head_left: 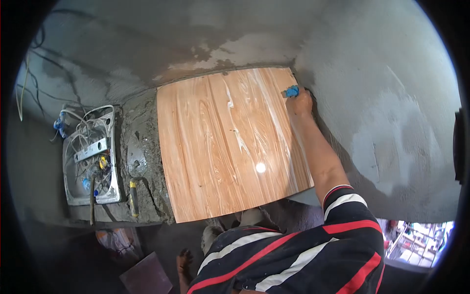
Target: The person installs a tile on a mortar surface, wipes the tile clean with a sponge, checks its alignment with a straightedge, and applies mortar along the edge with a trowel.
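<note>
A large wood-look tile point(220, 147) with a glossy face lies on wet mortar in the corner between two grey walls. My right hand point(302, 103) is at its far right corner, fingers closed round a small, crumpled-looking blue thing point(292, 91) that might be a rag or sponge. Below the near edge hangs my left hand point(184, 260), in dim light, apart from the tile and holding nothing that I can see; its fingers look slightly spread. Left of the tile, a trowel point(133, 198) with a yellow and black handle rests on the mortar.
Rough wet mortar point(147, 122) borders the tile's left side. Farther left, a whitish basin point(116, 166) holds a spirit level point(90, 150), a yellow tool point(103, 162) and other gear. Loose cables point(36, 88) hang by the back wall. A square dark slab point(147, 275) lies below.
</note>
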The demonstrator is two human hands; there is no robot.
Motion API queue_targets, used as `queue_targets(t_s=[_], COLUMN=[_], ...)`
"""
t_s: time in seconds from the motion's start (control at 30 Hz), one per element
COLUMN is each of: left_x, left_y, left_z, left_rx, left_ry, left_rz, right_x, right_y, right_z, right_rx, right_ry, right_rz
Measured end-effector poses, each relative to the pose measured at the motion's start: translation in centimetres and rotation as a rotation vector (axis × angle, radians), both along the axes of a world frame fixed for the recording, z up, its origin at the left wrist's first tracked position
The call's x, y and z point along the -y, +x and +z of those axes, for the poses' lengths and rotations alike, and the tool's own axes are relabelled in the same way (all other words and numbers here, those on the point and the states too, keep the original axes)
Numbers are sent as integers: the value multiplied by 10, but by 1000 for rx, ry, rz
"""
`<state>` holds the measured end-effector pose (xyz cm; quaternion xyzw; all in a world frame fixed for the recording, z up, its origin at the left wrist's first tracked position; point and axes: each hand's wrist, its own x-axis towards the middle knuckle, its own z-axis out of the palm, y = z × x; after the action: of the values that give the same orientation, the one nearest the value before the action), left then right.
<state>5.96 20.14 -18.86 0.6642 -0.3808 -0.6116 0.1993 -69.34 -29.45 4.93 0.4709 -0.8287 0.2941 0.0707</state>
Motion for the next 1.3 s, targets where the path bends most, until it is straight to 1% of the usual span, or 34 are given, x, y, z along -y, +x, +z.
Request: queue_targets(t_s=[0.03, 0.1, 0.13, 0.2, 0.23, 0.27, 0.3, 0.33, 0.37, 0.4, 0.43, 0.47, 0.5, 0.57, 0.6, 0.67, 0.7, 0.73, 0.77, 0.8, 0.83, 0.87, 0.9, 0.93, 0.97, 1.03, 1.07, 1.1, 1.13, 1.17, 1.2, 1.23, 1.27, 1.3], left_x=[-2, -1, -7, -17, -43, -55, -50, -69, -86, -101, -109, -118, -125, -131, -131, -135, -138, -150, -156, -157, -156, -151, -145, -151, -157, -161, -146, -136, -127, -116, -103, -84, -65, -51], left_y=[-3, -14, -14, -15, -1, 2, -7, -5, -5, -16, -32, -41, -47, -61, -67, -76, -78, -72, -68, -65, -63, -62, -63, -56, -48, -37, -32, -26, -13, -2, 10, 21, 30, 36], left_z=[2, 37, 41, 49, 24, 16, 32, 29, 29, 36, 39, 38, 35, 34, 36, 37, 38, 27, 20, 16, 15, 18, 24, 11, -1, -12, 0, -1, -2, -4, -6, -12, -16, -16], left_rx=[-15, 44, 50, 198, 227, 260, 296, 410, 535, 756, 758, 735, 681, 589, 563, 522, 363, 354, 70, -220, -517, -533, -408, -408, -409, -485, -416, -303, -189, -147, -106, -73, -41, -43], left_ry=[1, 321, 321, 298, 220, 142, 65, -7, -89, -237, -238, -223, -174, -98, -80, -73, 100, 110, 197, 278, 353, 361, 38, -42, -123, 233, 444, 474, 499, 457, 412, 395, 378, 381], left_rz=[-24, 296, 313, 320, 282, 244, 208, 32, -131, -493, -491, -468, -413, -324, -293, -251, 28, 42, 298, 550, 795, 806, 624, 552, 484, 703, 867, 794, 716, 673, 627, 585, 540, 532], right_x=[16, 52, 75, 115, 123, 134, 146, 158, 176, 179, 183, 180, 163, 170, 162, 132, 107, 101, 100, 108, 99, 101, 96, 85, 71, 36, 18, 1, -9, -36, -62, -92, -115, -140], right_y=[5, 15, 20, 39, 58, 78, 98, 119, 143, 177, 212, 249, 285, 336, 339, 347, 337, 315, 288, 252, 221, 178, 137, 115, 116, 121, 139, 163, 173, 207, 239, 278, 294, 325], right_z=[1, -2, -8, -21, -13, -12, -11, -10, -19, -8, 3, 15, 29, 8, 13, 39, 76, 75, 76, 54, 59, 41, 30, 24, 26, 31, 30, 26, -3, 2, 16, 32, 13, 3], right_rx=[4, 93, 103, 76, 21, 29, 27, 24, 133, 220, 311, 307, 324, 319, 319, 602, 954, 939, 923, 976, 889, 569, 496, 423, 408, 601, 540, 483, 440, 475, 437, 405, 340, 264], right_ry=[-4, 10, 11, 15, 49, 45, 66, 86, 99, 182, 268, 470, 335, 197, 198, 76, 237, 207, 178, 113, 132, 98, 107, 120, 139, 301, 313, 321, 282, 302, 357, 427, 283, 222], right_rz=[22, 168, 184, 142, 162, 177, 216, 253, 323, 405, 480, 628, 835, 1036, 1039, 1014, 906, 847, 791, 739, 608, 617, 619, 618, 619, 563, 617, 671, 692, 700, 802, 796, 1006, 1049])
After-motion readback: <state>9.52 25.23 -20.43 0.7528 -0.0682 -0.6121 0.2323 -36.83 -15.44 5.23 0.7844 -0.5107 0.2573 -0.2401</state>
